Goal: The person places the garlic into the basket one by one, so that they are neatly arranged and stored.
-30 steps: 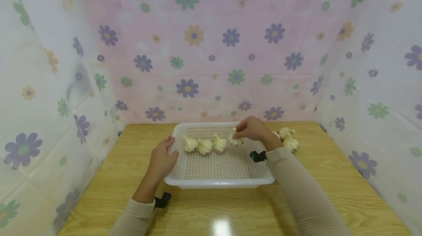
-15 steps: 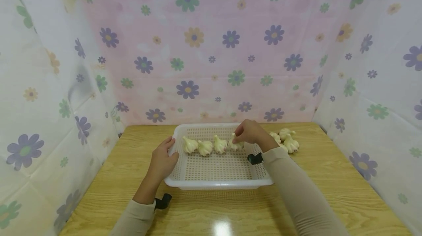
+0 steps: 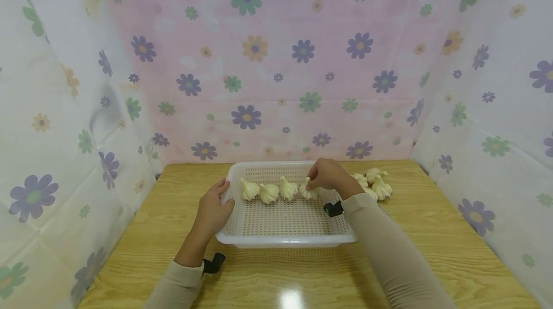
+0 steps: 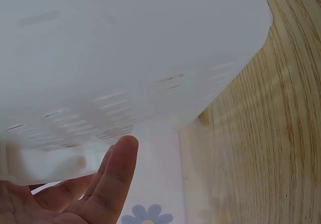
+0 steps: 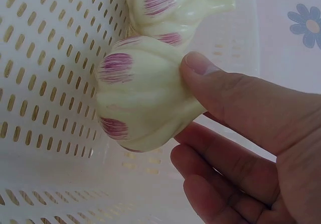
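Note:
A white plastic basket [image 3: 285, 241] with slotted sides and floor stands on the table. My left hand [image 3: 214, 207] grips its left rim, the thumb over the edge and the fingers along the outer wall. In the left wrist view those fingers [image 4: 116, 171] lie close by the slotted side. My right hand [image 3: 330, 174] is inside the right half, pinching a garlic bulb [image 5: 145, 96] by its neck between thumb and fingers. This bulb is cream with purple streaks, low over the basket floor. To its left, three more garlic bulbs [image 3: 288, 189] sit in a row.
Several garlic bulbs [image 3: 382, 188] lie piled on the wooden table [image 3: 173, 222] just right of the basket, partly hidden by my right wrist. Flowered cloth [image 3: 276, 59] walls off the back and both sides. Black wrist mounts [image 3: 213, 263] stick out from the sleeves.
My right hand has lowered the garlic bulb slightly into the basket, in line with the other three. More of the pile at the right shows now. The left hand has stayed on the rim.

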The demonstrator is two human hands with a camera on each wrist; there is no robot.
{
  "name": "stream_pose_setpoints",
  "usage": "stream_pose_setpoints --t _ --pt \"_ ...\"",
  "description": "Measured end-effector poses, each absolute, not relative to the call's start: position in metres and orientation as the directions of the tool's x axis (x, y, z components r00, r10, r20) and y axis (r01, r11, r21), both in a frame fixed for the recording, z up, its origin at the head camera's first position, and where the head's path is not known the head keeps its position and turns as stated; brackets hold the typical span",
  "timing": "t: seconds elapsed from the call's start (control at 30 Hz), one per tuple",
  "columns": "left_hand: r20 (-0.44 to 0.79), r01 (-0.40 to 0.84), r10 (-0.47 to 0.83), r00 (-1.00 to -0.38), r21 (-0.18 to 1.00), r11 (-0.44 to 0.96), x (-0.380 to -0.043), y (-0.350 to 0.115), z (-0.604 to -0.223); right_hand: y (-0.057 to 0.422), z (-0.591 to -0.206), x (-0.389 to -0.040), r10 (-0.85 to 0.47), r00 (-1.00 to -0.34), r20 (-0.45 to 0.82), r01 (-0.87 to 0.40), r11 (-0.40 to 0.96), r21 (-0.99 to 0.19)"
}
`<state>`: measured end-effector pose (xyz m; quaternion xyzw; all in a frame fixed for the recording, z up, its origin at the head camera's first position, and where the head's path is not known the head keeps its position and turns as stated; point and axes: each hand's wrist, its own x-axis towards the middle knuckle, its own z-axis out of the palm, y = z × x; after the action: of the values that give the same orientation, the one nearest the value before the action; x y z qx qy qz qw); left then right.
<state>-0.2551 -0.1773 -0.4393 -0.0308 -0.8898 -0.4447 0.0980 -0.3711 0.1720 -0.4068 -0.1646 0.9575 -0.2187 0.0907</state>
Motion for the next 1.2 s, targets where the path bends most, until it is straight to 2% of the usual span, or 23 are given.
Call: stream_pose_setpoints --t 0.43,1.2 --pt "0.199 0.136 -0.035 -0.979 0.781 0.609 -0.2565 -0.1773 -0.4416 0.1719 -0.4144 -0.3738 -0.374 -0.922 -0.104 -0.308 0.868 -0.39" --pt "0.199 0.139 -0.032 -0.979 0.779 0.612 -0.2554 -0.1776 -0.4398 0.1686 -0.4097 -0.3673 -0.4 -0.913 -0.082 -0.348 0.868 -0.354"
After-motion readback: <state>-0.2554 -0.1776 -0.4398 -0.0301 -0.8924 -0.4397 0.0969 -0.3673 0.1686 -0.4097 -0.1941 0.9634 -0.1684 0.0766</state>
